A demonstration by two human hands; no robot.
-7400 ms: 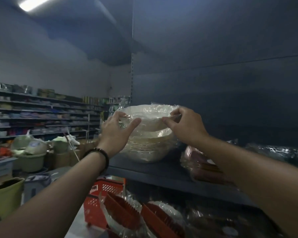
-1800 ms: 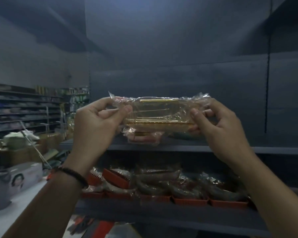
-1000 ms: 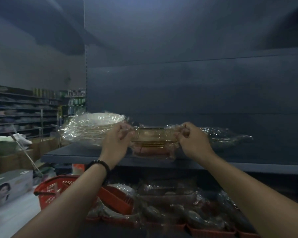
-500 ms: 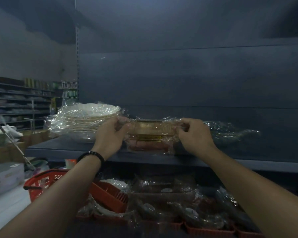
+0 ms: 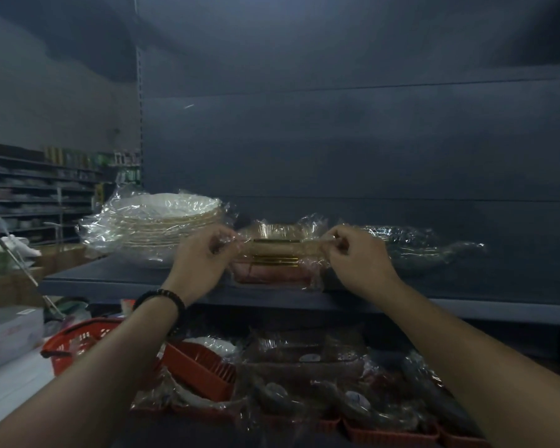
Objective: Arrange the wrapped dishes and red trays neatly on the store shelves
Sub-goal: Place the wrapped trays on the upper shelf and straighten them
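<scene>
Left hand (image 5: 204,260) pinches the plastic at the left end of the gold-rimmed wrapped dish (image 5: 274,242); right hand (image 5: 356,257) pinches the right end. Dish sits atop a reddish wrapped pack (image 5: 272,274) on the upper shelf (image 5: 104,279), between the wrapped white plate stack (image 5: 162,224) at left and a dark wrapped dish (image 5: 417,247) at right. Red trays (image 5: 201,367) lie on the shelf below.

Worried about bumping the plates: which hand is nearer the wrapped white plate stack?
Left. The left hand is beside the plate stack, pinching the wrapped gold-trimmed dish; the right hand pinches its other end, farther right.
</scene>
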